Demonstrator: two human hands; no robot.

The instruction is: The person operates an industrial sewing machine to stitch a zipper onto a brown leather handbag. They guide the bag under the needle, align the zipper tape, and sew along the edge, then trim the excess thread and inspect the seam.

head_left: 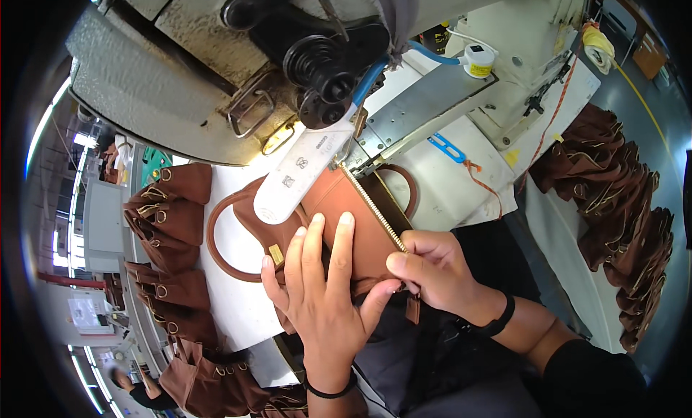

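Note:
A brown handbag (324,202) with rounded handles lies under the head of a sewing machine (353,148). Along its edge runs a gold-toothed zipper (371,205), whose far end reaches the needle area. My left hand (324,295) rests flat on the bag's panel, fingers spread, beside a small gold plate (275,255). At the zipper's near end, my right hand (436,270) pinches the zipper edge between thumb and fingers. A brown pull tab (412,310) hangs just below that hand. The white lamp arm (299,176) hides part of the bag near the needle.
Several brown bags stand stacked on the left (169,216), and a large pile of brown bags (605,180) lies at the right. A blue plastic tool (447,148) with an orange cord sits on the white table. Far off at lower left is another person (140,389).

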